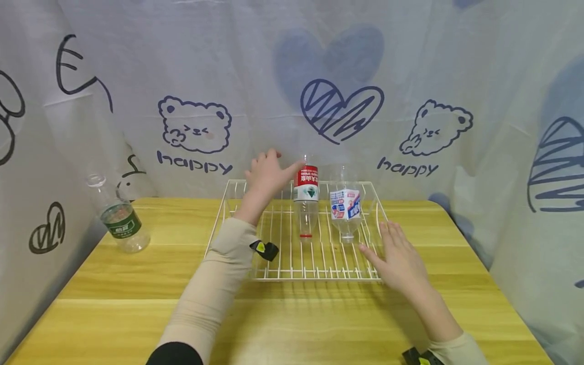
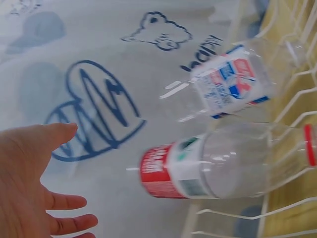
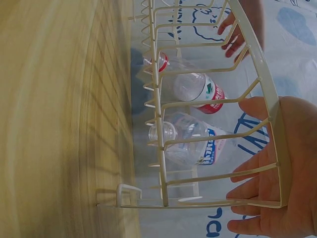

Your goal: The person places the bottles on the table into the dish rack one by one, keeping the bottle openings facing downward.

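Observation:
A white wire rack (image 1: 283,279) stands on the table, holding two clear plastic bottles neck down. One bottle (image 1: 306,192) has a red and white label and a red ring at its neck; to its right, the other bottle (image 1: 345,205) carries a white, blue and red label. My left hand (image 1: 266,176) is raised over the rack's back left, beside the red-labelled bottle. Its fingers are spread, and the left wrist view (image 2: 25,183) shows a gap between hand and bottle. My right hand (image 1: 401,258) rests against the rack's right side, fingers extended.
A clear bottle (image 1: 120,220) with a green label stands upright at the table's left edge. The wooden table (image 1: 301,324) extends in front of the rack. A white curtain (image 1: 260,66) with bear and heart drawings hangs behind and at both sides.

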Tool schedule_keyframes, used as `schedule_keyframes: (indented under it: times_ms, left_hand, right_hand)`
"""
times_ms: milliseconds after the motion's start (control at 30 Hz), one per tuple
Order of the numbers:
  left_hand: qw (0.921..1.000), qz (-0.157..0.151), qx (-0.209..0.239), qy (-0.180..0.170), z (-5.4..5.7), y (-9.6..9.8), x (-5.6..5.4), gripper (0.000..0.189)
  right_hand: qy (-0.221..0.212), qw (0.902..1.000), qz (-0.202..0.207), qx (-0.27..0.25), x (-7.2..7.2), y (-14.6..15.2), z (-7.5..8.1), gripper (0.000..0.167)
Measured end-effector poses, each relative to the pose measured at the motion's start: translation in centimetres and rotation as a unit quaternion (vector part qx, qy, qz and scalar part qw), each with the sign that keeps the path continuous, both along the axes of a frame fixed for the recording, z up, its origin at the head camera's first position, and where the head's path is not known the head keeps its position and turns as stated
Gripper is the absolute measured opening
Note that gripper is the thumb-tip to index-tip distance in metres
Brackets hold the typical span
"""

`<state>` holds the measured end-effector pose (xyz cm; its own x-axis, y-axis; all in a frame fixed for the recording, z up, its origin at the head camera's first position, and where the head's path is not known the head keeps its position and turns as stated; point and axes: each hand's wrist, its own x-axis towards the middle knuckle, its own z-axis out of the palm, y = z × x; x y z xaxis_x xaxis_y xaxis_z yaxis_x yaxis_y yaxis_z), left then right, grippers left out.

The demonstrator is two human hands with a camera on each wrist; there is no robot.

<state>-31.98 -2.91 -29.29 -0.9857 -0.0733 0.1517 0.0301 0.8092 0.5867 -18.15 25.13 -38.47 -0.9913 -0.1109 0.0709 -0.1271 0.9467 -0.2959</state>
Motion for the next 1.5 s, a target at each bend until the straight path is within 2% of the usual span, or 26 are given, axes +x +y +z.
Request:
schedule_keyframes:
  times_ms: [200, 333, 767, 900, 1067, 1233, 1333, 1500]
  left_hand:
    - [0.9997, 0.0, 0.013, 0.022, 1.9, -1.9, 2.0, 0.082]
    - [0.9988, -0.004, 0.025, 0.041, 2.4, -3.3, 3.5, 0.081]
    - [0.9957, -0.013, 0.044, 0.08, 1.0, -8.8, 9.1, 0.078]
    - [0.9944, -0.013, 0.051, 0.092, 0.2, -10.6, 10.4, 0.076]
    - [0.9927, -0.01, 0.067, 0.1, -0.4, -13.1, 11.1, 0.072]
    - [0.9888, 0.032, 0.08, 0.122, -0.2, -15.2, 11.1, 0.067]
    - [0.9864, 0.072, 0.066, 0.132, -0.3, -16.3, 11.1, 0.066]
    - [0.98, 0.149, 0.029, 0.129, -1.0, -18.2, 10.5, 0.069]
  right_hand:
    - [-0.001, 1.0, -0.003, 0.001, 0.0, 0.0, 0.1, 0.091]
    - [-0.003, 1.0, -0.004, 0.004, 0.0, 0.0, 0.2, 0.092]
    - [-0.001, 0.9999, -0.003, 0.015, 0.0, 0.0, 0.1, 0.088]
    - [0.002, 0.9999, -0.002, 0.017, 0.0, 0.0, 0.1, 0.089]
    - [0.004, 0.9997, 0.0, 0.022, 0.0, 0.0, -0.1, 0.088]
    - [0.003, 0.9998, 0.001, 0.019, 0.0, -0.1, -0.1, 0.087]
    - [0.001, 0.9998, 0.001, 0.019, 0.0, -0.1, -0.1, 0.087]
    - [-0.001, 0.9998, -0.001, 0.02, 0.1, -0.1, -0.1, 0.087]
